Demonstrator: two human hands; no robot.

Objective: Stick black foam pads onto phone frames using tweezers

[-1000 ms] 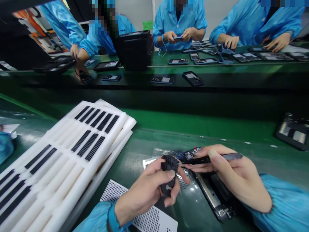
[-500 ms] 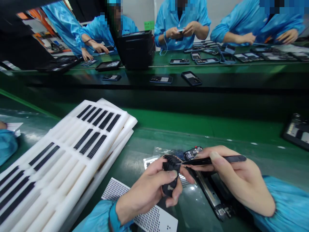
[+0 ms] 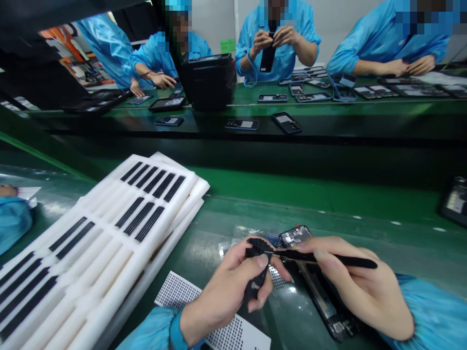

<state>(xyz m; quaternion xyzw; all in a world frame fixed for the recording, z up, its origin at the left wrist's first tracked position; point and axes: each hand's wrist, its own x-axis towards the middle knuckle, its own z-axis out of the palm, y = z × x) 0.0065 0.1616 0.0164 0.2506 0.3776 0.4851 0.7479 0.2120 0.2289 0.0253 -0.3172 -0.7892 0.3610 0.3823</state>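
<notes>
In my left hand point(image 3: 229, 279), a small black part with rows of dark pieces point(image 3: 258, 247) is pinched between thumb and fingers. My right hand point(image 3: 359, 282) grips black tweezers point(image 3: 343, 261) like a pen. Their thin metal tip reaches the upper edge of the black part. Right below my right hand lies an opened phone body point(image 3: 326, 308), its circuit board end point(image 3: 295, 236) showing beyond my fingers. Under my left wrist is a white sheet with rows of small dark dots point(image 3: 237, 333). A clear film with more dots point(image 3: 279, 279) lies behind my left fingers.
Stacked white foam trays point(image 3: 120, 262) with black strips in slots stand on the left. Phone housings point(image 3: 242, 125) line the raised shelf ahead, where co-workers in blue sit. Another phone part point(image 3: 456, 201) lies far right; a co-worker's sleeve point(image 3: 14, 221) shows far left.
The view has shifted slightly. The tweezers have tilted, their rear end lower, with the tip still at the black part. Across the shelf, a co-worker has raised a dark panel.
</notes>
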